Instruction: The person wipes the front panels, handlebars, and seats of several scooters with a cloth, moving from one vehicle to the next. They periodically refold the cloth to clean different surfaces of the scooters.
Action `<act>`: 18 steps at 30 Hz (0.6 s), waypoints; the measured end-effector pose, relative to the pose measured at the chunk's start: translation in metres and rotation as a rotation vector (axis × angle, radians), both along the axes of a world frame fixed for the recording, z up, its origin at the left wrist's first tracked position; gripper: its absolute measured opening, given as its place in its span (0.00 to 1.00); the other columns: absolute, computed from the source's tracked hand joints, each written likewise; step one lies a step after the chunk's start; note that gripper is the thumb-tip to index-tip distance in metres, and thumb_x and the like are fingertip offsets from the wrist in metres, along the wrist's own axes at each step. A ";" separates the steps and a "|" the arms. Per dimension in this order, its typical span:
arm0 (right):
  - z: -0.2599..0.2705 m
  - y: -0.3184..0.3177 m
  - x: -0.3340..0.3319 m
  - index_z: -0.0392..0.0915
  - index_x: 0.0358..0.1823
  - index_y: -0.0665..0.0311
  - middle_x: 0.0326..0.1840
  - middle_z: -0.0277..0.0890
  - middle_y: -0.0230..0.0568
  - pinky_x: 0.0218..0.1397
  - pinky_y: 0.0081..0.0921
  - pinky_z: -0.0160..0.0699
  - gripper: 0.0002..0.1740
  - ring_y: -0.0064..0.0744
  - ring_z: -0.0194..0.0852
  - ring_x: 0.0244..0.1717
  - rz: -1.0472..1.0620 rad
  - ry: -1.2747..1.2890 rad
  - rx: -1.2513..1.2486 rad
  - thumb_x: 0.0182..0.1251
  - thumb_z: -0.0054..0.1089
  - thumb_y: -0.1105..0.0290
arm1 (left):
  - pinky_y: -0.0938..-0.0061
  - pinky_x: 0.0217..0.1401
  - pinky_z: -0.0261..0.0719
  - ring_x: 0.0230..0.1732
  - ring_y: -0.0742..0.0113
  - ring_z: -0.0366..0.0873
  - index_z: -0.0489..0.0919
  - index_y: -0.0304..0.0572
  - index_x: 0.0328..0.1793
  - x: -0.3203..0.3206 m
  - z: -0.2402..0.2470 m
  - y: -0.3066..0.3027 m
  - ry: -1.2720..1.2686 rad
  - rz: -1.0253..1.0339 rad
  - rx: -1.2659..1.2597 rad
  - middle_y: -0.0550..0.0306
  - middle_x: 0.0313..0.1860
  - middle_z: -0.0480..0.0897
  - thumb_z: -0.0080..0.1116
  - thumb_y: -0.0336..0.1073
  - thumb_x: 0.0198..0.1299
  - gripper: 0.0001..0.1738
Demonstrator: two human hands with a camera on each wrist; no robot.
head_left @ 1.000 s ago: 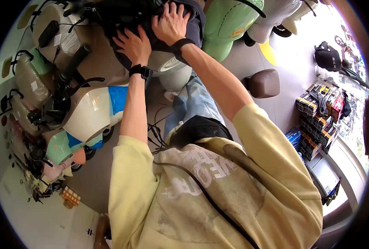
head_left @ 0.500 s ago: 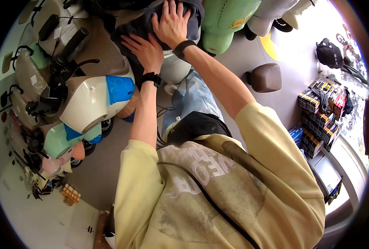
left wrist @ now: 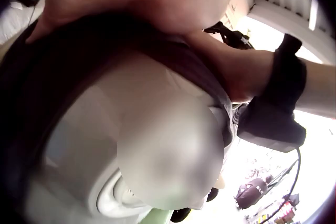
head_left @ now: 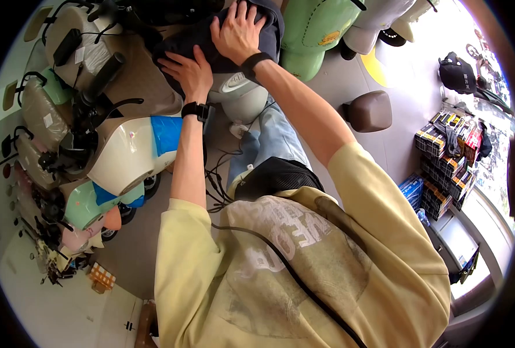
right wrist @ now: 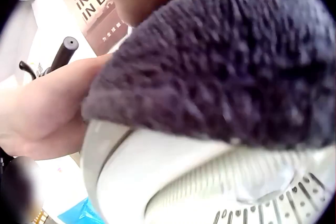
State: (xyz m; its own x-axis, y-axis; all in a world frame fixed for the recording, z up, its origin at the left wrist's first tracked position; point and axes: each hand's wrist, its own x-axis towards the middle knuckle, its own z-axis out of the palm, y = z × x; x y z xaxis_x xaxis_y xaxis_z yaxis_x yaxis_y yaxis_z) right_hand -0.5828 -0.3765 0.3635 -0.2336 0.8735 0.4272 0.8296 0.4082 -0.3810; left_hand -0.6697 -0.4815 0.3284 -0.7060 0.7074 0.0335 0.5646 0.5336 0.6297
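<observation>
**Dark cloth [head_left: 188,36] spread over a pale scooter body [head_left: 246,107]**

The cloth is found at the far side of the scene, left of centre, draped over the pale scooter body; its thick, nubby pile is shown in the right wrist view. The left hand [head_left: 190,75] is laid on the cloth's near left part, opened wide, fingers and thumb spread, with nothing gripped. The right hand [head_left: 238,35] is placed farther off and to the right, likewise opened, its fingers extended and parted on the cloth. Black bands [head_left: 256,65] are worn on the 2 wrists. On the near side of the cloth, an oval detail [head_left: 234,82] is exposed on the pale surface. To the left, a cream scooter [head_left: 121,159] is partly covered by blue film [head_left: 166,135]. To the right, a green scooter [head_left: 315,35] is parked just beside the cloth. Farther right, stacked boxes [head_left: 443,156] are seen, with a black bag [head_left: 457,75] beyond.
</observation>
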 end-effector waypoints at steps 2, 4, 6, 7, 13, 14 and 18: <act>0.009 0.013 -0.005 0.68 0.69 0.76 0.72 0.65 0.57 0.72 0.68 0.57 0.35 0.64 0.58 0.73 0.032 -0.045 -0.087 0.69 0.51 0.55 | 0.31 0.76 0.51 0.77 0.08 0.39 0.43 0.19 0.80 -0.005 0.008 0.012 0.025 0.015 -0.047 0.08 0.77 0.39 0.39 0.63 0.74 0.52; 0.007 0.021 -0.008 0.67 0.69 0.76 0.72 0.64 0.58 0.71 0.68 0.58 0.37 0.64 0.57 0.74 0.054 -0.027 -0.104 0.65 0.54 0.55 | 0.26 0.71 0.59 0.76 0.07 0.42 0.48 0.21 0.80 -0.011 0.011 0.025 0.080 0.016 -0.106 0.09 0.78 0.43 0.40 0.63 0.74 0.49; 0.006 0.025 -0.009 0.67 0.69 0.76 0.72 0.64 0.58 0.72 0.68 0.58 0.38 0.64 0.57 0.74 0.073 -0.034 -0.120 0.64 0.55 0.55 | 0.23 0.70 0.56 0.77 0.10 0.44 0.55 0.28 0.79 -0.016 0.007 0.036 0.143 0.020 -0.116 0.15 0.78 0.49 0.40 0.63 0.73 0.45; 0.003 0.027 -0.009 0.68 0.69 0.76 0.72 0.65 0.57 0.72 0.67 0.57 0.39 0.63 0.57 0.74 0.076 -0.022 -0.102 0.62 0.56 0.55 | 0.23 0.70 0.55 0.77 0.11 0.45 0.57 0.30 0.79 -0.019 0.008 0.040 0.165 0.006 -0.144 0.18 0.78 0.51 0.39 0.64 0.73 0.45; 0.004 0.029 -0.007 0.71 0.66 0.74 0.71 0.67 0.56 0.73 0.66 0.56 0.36 0.62 0.58 0.74 0.103 -0.007 -0.142 0.63 0.56 0.55 | 0.23 0.68 0.58 0.76 0.17 0.50 0.62 0.34 0.76 -0.016 0.008 0.039 0.276 -0.027 -0.096 0.29 0.77 0.58 0.40 0.62 0.74 0.40; 0.003 0.029 -0.006 0.71 0.66 0.74 0.71 0.67 0.56 0.72 0.66 0.57 0.35 0.63 0.58 0.73 0.100 0.000 -0.121 0.64 0.55 0.55 | 0.23 0.67 0.59 0.76 0.18 0.51 0.62 0.34 0.76 -0.014 0.007 0.037 0.298 -0.027 -0.072 0.30 0.77 0.59 0.41 0.61 0.74 0.39; -0.002 0.023 -0.003 0.71 0.65 0.73 0.71 0.67 0.55 0.72 0.65 0.57 0.32 0.62 0.59 0.73 0.096 0.001 -0.060 0.67 0.53 0.56 | 0.26 0.67 0.62 0.75 0.17 0.53 0.60 0.33 0.77 0.003 0.006 0.020 0.380 -0.038 0.038 0.28 0.75 0.60 0.44 0.56 0.74 0.38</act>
State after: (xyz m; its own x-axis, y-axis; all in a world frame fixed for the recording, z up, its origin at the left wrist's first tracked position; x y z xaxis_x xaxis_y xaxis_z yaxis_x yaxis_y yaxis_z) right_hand -0.5857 -0.3536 0.3610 -0.3172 0.8710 0.3753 0.7876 0.4624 -0.4074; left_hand -0.6669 -0.4614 0.3345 -0.6115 0.7261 0.3144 0.7804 0.4882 0.3907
